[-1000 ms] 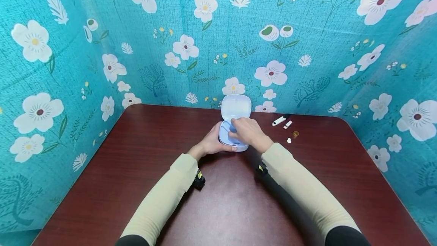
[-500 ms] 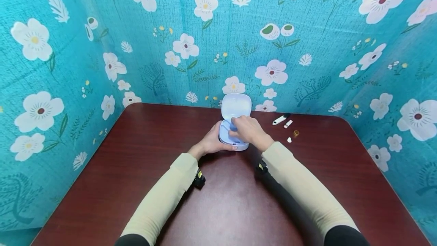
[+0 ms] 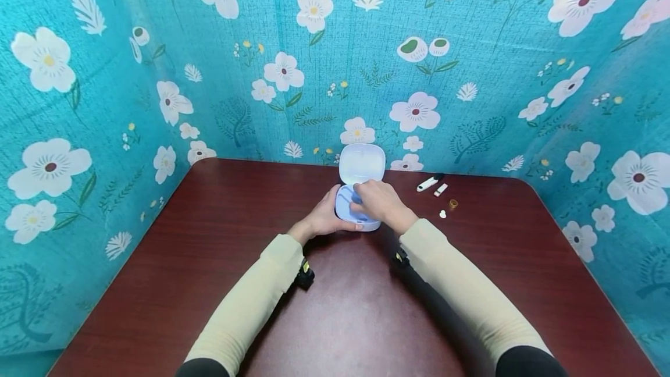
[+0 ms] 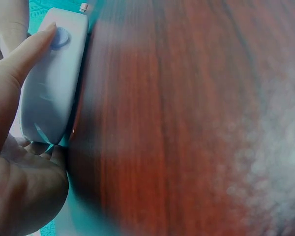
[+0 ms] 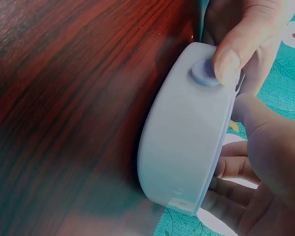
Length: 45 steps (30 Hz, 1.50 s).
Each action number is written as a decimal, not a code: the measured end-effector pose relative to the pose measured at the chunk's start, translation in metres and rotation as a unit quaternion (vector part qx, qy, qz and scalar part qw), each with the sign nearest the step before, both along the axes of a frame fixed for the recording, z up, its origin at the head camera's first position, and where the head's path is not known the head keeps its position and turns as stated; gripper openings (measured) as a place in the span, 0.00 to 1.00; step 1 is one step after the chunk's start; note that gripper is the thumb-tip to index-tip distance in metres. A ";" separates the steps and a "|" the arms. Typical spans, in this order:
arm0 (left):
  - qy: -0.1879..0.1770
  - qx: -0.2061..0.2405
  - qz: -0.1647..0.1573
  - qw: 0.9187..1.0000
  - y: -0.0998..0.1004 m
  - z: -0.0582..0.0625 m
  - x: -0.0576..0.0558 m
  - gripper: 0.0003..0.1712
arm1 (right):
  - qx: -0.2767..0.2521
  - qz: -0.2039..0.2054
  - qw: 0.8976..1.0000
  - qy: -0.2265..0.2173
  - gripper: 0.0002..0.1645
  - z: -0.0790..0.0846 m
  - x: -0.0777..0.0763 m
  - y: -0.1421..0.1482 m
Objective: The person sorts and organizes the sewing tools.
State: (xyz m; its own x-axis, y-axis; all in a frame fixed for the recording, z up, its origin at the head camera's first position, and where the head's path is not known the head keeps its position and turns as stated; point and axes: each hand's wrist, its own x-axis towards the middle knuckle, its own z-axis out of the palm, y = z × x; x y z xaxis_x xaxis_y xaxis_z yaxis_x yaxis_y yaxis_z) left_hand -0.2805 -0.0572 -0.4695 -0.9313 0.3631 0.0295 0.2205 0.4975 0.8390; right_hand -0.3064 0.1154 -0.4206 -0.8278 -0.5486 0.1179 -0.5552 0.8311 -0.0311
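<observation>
A pale lavender-white case (image 3: 362, 163) stands at the table's far side with its hinged lid raised against the curtain. Inside lies a light blue interior (image 3: 345, 205), and a round blue button (image 4: 60, 38) sits on the front wall. My left hand (image 3: 325, 214) grips the case from the left, its thumb along the front beside the button and its fingers round the side. My right hand (image 3: 384, 201) reaches into the case from the right with bent fingers (image 5: 236, 167). A darker blue patch (image 3: 356, 195) shows beside its fingertips; whether they hold anything is hidden.
Right of the case lie a slim white tool with a black end (image 3: 429, 184), a small white stick (image 3: 441, 190), a gold-coloured ring-shaped piece (image 3: 453, 204) and a small white lobed piece (image 3: 442, 214). A floral curtain (image 3: 251, 109) closes off the table's back and sides.
</observation>
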 end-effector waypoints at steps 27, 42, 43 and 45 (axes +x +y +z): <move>-0.011 -0.035 -0.009 0.999 0.004 0.002 0.001 0.71 | -0.025 0.029 0.999 -0.033 0.16 -0.006 -0.004 0.011; -0.013 -0.020 -0.012 1.000 0.004 0.000 0.000 0.71 | -0.008 0.014 0.999 -0.038 0.31 -0.006 0.008 0.016; -0.011 -0.021 -0.013 1.000 0.004 -0.001 0.000 0.71 | -0.010 0.017 0.999 -0.041 0.30 -0.005 0.009 0.017; -0.009 -0.022 -0.014 1.000 0.004 -0.001 0.000 0.71 | -0.019 0.024 0.998 -0.046 0.28 -0.004 0.011 0.019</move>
